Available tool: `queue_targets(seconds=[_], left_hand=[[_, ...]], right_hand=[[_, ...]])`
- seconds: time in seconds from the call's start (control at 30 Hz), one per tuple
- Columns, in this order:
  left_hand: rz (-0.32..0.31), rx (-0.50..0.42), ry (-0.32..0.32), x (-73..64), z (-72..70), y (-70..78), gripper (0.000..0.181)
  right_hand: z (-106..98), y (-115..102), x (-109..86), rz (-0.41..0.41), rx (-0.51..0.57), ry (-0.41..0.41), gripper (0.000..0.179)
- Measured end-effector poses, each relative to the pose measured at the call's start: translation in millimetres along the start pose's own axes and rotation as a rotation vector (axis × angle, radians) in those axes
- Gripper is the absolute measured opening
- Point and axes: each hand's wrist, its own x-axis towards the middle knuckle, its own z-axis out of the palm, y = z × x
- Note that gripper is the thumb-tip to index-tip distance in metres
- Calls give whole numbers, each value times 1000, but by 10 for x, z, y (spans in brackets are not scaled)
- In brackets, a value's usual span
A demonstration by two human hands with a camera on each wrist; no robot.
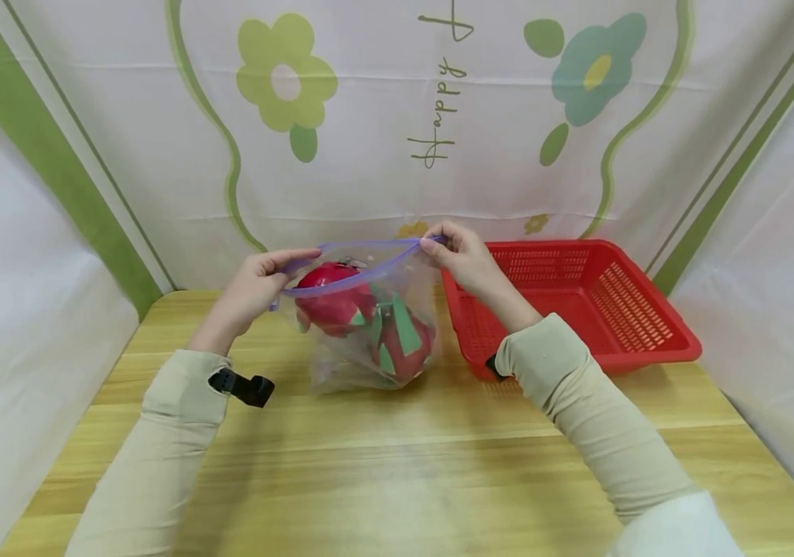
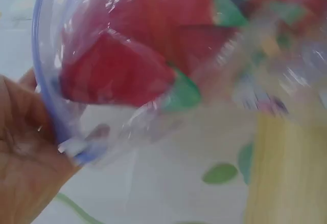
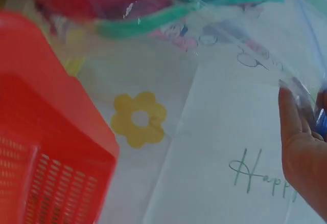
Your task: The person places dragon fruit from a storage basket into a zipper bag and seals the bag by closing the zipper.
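A clear zip bag (image 1: 341, 371) with a purple zip edge hangs between my two hands, its mouth spread and its lower end at the wooden table. Two red dragon fruits (image 1: 327, 298) with green scales are inside it, one higher at the left, the other dragon fruit (image 1: 414, 348) lower at the right. My left hand (image 1: 250, 290) holds the left end of the bag's mouth, fingers stretched along the rim. At the opposite end, my right hand (image 1: 465, 259) pinches the purple edge between thumb and fingers. In the left wrist view, plastic partly covers my left fingertips.
Just right of the bag stands a red plastic basket (image 1: 661, 357) with slotted walls; my right forearm passes over its near left side. The wooden table (image 1: 397, 472) reaches toward me. Behind it hangs a white flower-print cloth (image 1: 376, 116), with white side curtains.
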Motion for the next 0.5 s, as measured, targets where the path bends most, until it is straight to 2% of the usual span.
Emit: queue_targets(seconds=[0.07, 0.1, 0.2, 0.27, 0.37, 0.5], left_hand=[[16, 38, -32, 1, 17, -120, 44], [21, 37, -55, -2, 31, -182, 46], [28, 1, -126, -13, 95, -358, 66], [18, -19, -149, -14, 148, -457, 82], [-6, 36, -127, -2, 212, -565, 95], [-38, 135, -45, 20, 262, -646, 82]], right_hand=[[37, 42, 17, 31, 78, 18, 14], [56, 59, 24, 48, 117, 23, 12], [107, 115, 40, 86, 170, 51, 8], [147, 144, 49, 112, 202, 66, 7], [196, 165, 56, 134, 214, 90, 7], [239, 188, 85, 150, 227, 112, 6]])
